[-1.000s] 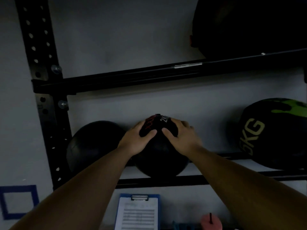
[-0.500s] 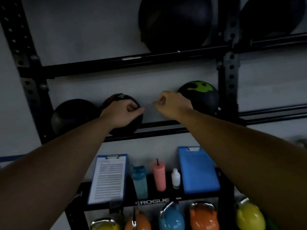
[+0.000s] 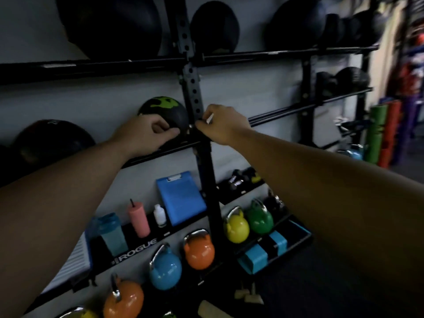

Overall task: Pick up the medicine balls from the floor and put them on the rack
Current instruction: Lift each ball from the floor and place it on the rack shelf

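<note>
- Here both arms reach forward toward the black rack (image 3: 192, 83) against the pale wall.
- The left hand (image 3: 146, 131) is loosely curled, fingers bent inward toward the palm, in front of the lower part of the green-and-black medicine ball (image 3: 164, 109); it grips nothing that can be made out, and whether it touches the ball cannot be told.
- The right hand (image 3: 221, 125) is also curled, just right of the rack's upright post; a small pale sliver shows by its fingers, too blurred to identify, so whether it holds anything cannot be told.
- That green-marked ball sits on the middle rails, just left of the upright.
- A black medicine ball (image 3: 52, 141) with white lettering on top rests on the same rails, further left and apart from the green one.
- More dark balls sit on the top rails, and others on the shelves at the far right.
- On the lower shelf, marked ROGUE, stand a blue shaker bottle (image 3: 113, 232), a pink tumbler (image 3: 138, 219), a small white bottle (image 3: 160, 215) and a leaning blue clipboard (image 3: 181, 197).
- Beneath hang or stand kettlebells: a blue one (image 3: 165, 273), an orange one (image 3: 199, 251), a yellow one (image 3: 236, 228) and a green one (image 3: 260, 218).
- Green, red and purple foam rollers stand upright on the floor at the far right.
</note>
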Motion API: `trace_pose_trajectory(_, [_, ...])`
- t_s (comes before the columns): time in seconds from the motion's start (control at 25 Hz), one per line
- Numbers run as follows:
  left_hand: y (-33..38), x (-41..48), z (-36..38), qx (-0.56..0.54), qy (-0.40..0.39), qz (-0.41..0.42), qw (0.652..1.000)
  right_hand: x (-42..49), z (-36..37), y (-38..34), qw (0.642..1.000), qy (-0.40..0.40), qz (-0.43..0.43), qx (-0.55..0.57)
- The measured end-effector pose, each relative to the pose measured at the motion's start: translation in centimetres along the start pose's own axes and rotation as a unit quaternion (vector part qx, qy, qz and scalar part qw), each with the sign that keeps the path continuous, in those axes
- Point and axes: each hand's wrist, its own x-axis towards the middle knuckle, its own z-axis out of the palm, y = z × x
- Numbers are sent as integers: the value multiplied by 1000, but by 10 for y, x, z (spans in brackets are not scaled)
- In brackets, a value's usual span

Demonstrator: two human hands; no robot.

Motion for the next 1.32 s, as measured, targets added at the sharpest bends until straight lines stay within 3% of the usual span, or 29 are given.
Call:
trace_pose_trajectory(0.28, [77,-70,29,-58,-82,96,990,-140,-51,13,992,20,114,-47])
trace_pose_trajectory(0.68, [254,-137,87,-135,-164,178,961,-293,-181,92,964,34,221,-144])
trace_pose_trajectory(1.12, [526,-180,234,-191,-247,260,914,-443,-330,295,912,-10,335,-237])
trace_pose_trajectory(1.32, [593,-195,298,-185,-289,251,905,-483,-353,390,900,-34,366,-234])
